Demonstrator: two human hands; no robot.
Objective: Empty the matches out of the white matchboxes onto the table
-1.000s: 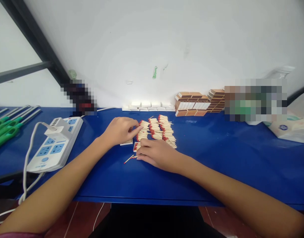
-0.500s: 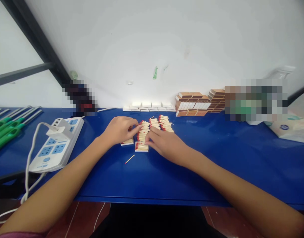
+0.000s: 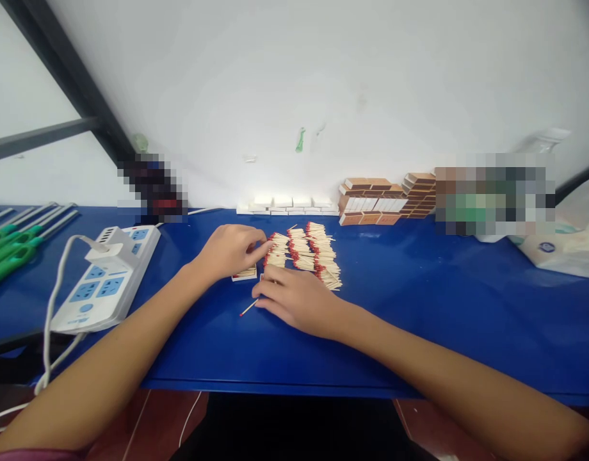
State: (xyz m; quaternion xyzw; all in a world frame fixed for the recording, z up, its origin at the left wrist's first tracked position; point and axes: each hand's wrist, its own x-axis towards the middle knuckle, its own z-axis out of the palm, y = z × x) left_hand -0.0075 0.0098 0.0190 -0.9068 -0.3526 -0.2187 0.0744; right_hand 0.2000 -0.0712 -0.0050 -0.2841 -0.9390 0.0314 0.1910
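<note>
Rows of red-tipped matches (image 3: 308,252) lie in a heap on the blue table (image 3: 419,307). My left hand (image 3: 230,251) rests at the heap's left edge, fingers curled and pinching at the matches, with a small filled match tray (image 3: 245,274) under its heel. My right hand (image 3: 297,298) lies palm down in front of the heap, fingers bent over a second tray that it mostly hides. A single loose match (image 3: 248,308) lies by its fingertips.
A white power strip (image 3: 107,278) with cable sits left. Green-handled tools (image 3: 16,246) lie far left. White trays (image 3: 287,206) and stacked brown matchboxes (image 3: 385,200) line the wall. A plastic bag (image 3: 561,246) sits at right.
My right hand went up to the match heap, then came back down over the tray in front. The left hand stayed put.
</note>
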